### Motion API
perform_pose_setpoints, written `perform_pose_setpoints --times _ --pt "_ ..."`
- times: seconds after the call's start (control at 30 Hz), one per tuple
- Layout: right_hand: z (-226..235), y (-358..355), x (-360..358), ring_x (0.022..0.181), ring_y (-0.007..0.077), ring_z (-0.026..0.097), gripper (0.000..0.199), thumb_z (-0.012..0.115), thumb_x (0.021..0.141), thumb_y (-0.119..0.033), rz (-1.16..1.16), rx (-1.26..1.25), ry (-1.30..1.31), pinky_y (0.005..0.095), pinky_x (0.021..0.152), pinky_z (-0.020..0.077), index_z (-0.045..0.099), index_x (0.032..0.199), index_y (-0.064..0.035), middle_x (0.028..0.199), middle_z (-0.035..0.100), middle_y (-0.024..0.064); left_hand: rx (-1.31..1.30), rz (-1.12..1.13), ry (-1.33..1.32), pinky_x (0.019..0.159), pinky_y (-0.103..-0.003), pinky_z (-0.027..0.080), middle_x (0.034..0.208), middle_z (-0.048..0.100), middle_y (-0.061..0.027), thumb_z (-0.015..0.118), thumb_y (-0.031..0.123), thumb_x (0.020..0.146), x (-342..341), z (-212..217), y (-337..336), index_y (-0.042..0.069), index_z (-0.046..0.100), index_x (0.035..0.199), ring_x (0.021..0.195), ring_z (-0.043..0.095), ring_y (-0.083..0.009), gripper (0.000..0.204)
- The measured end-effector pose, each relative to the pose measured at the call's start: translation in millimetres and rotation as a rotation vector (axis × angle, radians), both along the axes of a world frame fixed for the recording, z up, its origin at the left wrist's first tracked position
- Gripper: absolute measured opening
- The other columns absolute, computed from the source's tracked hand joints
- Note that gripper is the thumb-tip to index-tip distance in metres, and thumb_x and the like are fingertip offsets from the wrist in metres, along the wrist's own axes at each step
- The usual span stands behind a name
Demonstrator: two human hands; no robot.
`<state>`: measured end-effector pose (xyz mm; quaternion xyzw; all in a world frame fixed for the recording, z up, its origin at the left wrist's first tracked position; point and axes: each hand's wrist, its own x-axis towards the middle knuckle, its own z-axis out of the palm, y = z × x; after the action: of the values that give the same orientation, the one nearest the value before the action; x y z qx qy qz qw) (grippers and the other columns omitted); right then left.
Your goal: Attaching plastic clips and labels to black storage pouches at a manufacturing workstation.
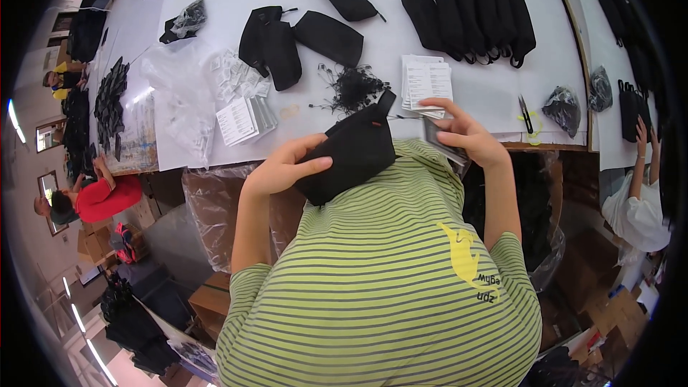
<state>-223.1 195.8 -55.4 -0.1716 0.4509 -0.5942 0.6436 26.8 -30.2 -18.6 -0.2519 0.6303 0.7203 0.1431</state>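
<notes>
At the table's near edge my left hand (292,165) grips a black zip pouch (351,150), thumb on its front. The pouch lies tilted, with a loop at its upper end and a small orange-red tab. To its right, my right hand (469,136) is closed around small dark-grey hang tags (443,142); whether it is one or a few I cannot tell. One finger of that hand reaches over the lower edge of a stack of white printed cards (427,80). A thin dark string shows between the pouch and the tags. Just beyond the pouch lies a pile of black tag strings (351,88).
More black pouches (333,37) lie farther back, with a row of them (469,21) at right. White tags (245,118), small packets (238,75) and clear plastic (183,93) are at left. Thread snips (527,115) lie at right. Other people work on both sides.
</notes>
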Motion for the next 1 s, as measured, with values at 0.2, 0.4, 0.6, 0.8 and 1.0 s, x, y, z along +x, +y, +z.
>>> perform_pose_setpoints --times 0.2,0.4,0.6,0.8,1.0 --pt "-28 34 -28 0.059 0.0161 0.050 0.016 0.058 0.089 -0.020 -0.066 -0.584 -0.378 0.0268 0.054 0.0430 0.047 0.097 -0.0112 0.065 0.048 0.0066 0.102 -0.170 0.023 0.077 -0.020 0.041 0.096 0.057 0.0004 0.059 0.020 0.091 -3 4 10 -0.002 0.053 0.116 0.086 0.048 -0.0048 0.034" --pt "3 -27 2 0.058 0.0130 0.045 0.022 0.059 0.090 -0.031 -0.843 -0.133 -0.431 0.0257 0.050 0.0344 0.055 0.089 -0.0090 0.070 0.054 0.0052 0.079 -0.191 0.022 0.074 -0.021 0.041 0.090 0.056 0.0009 0.059 0.023 0.091 -9 5 16 -0.001 0.054 0.111 0.082 0.046 -0.0047 0.031" --pt "-21 -79 16 0.051 0.0053 0.046 0.026 0.057 0.091 -0.032 -0.972 0.092 -0.224 0.0196 0.046 0.0305 0.059 0.082 -0.0080 0.063 0.057 0.0008 0.008 -0.264 0.048 0.072 -0.022 0.040 0.088 0.055 0.0003 0.059 0.022 0.091 -9 3 16 0.000 0.054 0.107 0.079 0.045 -0.0052 0.028" --pt "-21 -86 40 0.040 0.0055 0.034 0.030 0.058 0.091 -0.034 -0.764 0.124 -0.147 0.0216 0.039 0.0211 0.053 0.070 -0.0133 0.050 0.043 -0.0025 0.013 -0.238 0.086 0.071 -0.022 0.040 0.087 0.056 0.0001 0.059 0.021 0.090 -12 7 20 0.000 0.054 0.104 0.079 0.046 -0.0062 0.025" --pt "-22 -81 11 0.042 -0.0006 0.026 0.031 0.066 0.087 -0.028 -0.856 0.014 0.036 0.0214 0.039 0.0166 0.051 0.065 -0.0127 0.048 0.034 -0.0099 -0.096 -0.132 0.000 0.071 -0.024 0.042 0.080 0.059 -0.0040 0.061 0.021 0.089 -6 13 20 0.001 0.054 0.100 0.074 0.050 -0.0092 0.023"
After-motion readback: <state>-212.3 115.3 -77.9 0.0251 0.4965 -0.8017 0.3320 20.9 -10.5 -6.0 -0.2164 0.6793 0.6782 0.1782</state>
